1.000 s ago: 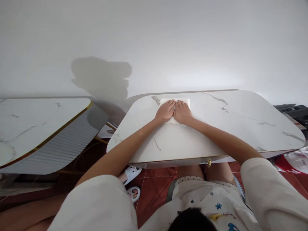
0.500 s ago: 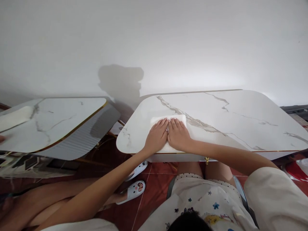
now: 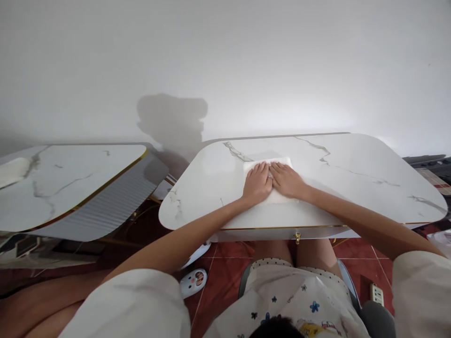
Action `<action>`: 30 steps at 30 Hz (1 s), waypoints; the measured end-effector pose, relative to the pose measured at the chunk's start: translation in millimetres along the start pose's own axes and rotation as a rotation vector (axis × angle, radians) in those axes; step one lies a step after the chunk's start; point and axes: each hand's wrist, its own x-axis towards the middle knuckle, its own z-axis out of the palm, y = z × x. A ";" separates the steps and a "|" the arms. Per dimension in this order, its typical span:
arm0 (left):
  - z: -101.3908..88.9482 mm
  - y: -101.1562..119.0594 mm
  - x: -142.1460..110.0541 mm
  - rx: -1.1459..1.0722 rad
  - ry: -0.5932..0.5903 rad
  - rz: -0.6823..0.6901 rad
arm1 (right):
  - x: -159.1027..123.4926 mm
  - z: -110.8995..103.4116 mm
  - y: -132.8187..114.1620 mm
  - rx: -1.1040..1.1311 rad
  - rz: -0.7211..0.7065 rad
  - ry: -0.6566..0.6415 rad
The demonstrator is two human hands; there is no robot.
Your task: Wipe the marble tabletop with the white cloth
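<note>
My left hand [image 3: 259,182] and my right hand [image 3: 286,180] lie side by side, palms down, on a folded white cloth [image 3: 276,197]. Their fingers are stretched out flat, and the fingertips nearly meet. Under the cloth is a white marble-patterned tabletop [image 3: 352,173] with grey-brown veins. The palms cover much of the cloth; its far edge and a near part show around them.
A second marble-patterned table [image 3: 81,173] stands at the left, with another white cloth [image 3: 14,171] on it. A gold knob [image 3: 298,238] sticks out below the near edge. A wall rises behind both tables. Someone's slipper [image 3: 193,282] and a power strip [image 3: 377,295] are on the floor.
Both hands and the cloth have slid to the right and slightly away across the tabletop. The view has shifted a little. At the far left, another person's fingertips have gone out of view.
</note>
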 end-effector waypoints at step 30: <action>28.8 -66.6 204.2 0.087 0.132 0.034 | 176.9 43.9 111.7 0.016 0.185 0.025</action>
